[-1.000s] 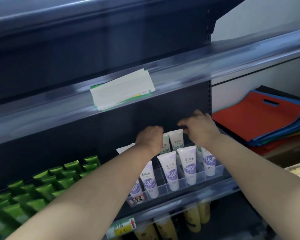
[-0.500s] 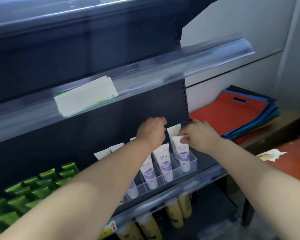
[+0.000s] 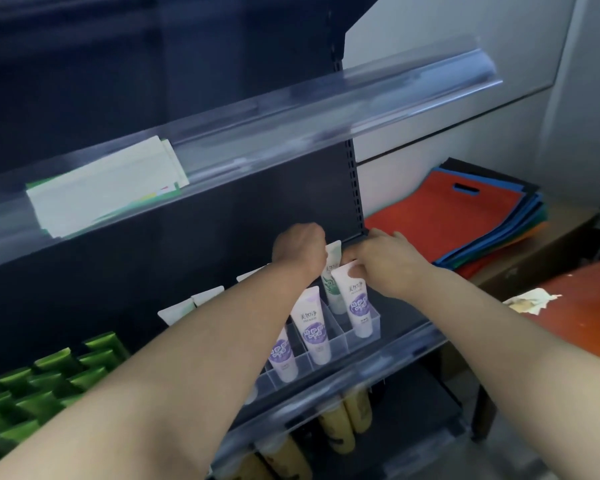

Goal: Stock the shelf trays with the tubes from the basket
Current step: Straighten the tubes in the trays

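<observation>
The right hand (image 3: 388, 263) has come forward from the back row. Its fingers (image 3: 355, 271) now pinch the top of the purple tube (image 3: 357, 306) standing in the tray's (image 3: 340, 342) right end slot, so seating looks nearly done. The left hand (image 3: 298, 249) stays curled beside the green tube (image 3: 331, 284), grip hidden.

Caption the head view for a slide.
Right hand pinches a purple-labelled tube in the clear tray; left hand curls alongside.

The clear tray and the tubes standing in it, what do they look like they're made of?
The clear tray is likely rigid acrylic or a similar plastic with a glossy finish: you can see through its thin walls, and the edges catch light. The tubes are probably soft plastic, white and smooth with a semi-matte look, with flat crimped top ends and printed purple labels.
</observation>
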Available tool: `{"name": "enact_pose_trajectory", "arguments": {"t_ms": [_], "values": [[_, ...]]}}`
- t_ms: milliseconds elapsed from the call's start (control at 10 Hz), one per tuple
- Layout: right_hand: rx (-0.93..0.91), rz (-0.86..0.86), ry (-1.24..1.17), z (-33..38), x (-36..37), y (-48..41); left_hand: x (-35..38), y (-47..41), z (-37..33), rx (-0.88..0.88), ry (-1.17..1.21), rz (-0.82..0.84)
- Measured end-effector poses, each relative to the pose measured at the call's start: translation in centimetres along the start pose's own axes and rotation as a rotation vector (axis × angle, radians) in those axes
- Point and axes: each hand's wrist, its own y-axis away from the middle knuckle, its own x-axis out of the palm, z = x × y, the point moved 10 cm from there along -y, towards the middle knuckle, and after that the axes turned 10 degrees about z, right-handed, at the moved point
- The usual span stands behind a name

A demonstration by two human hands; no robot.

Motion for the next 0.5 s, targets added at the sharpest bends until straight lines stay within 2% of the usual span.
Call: {"name": "enact_pose_trajectory", "arguments": {"t_ms": [300,500], "values": [[0.019,0.046,-0.032,0.1,0.3,0.3,-0.1,0.1,0.8,0.002,0.057,0.014],[0.017,0.016,-0.025,0.7,-0.4,0.3,-0.7,0.8,0.8,0.043,0.076,-0.045]]}}
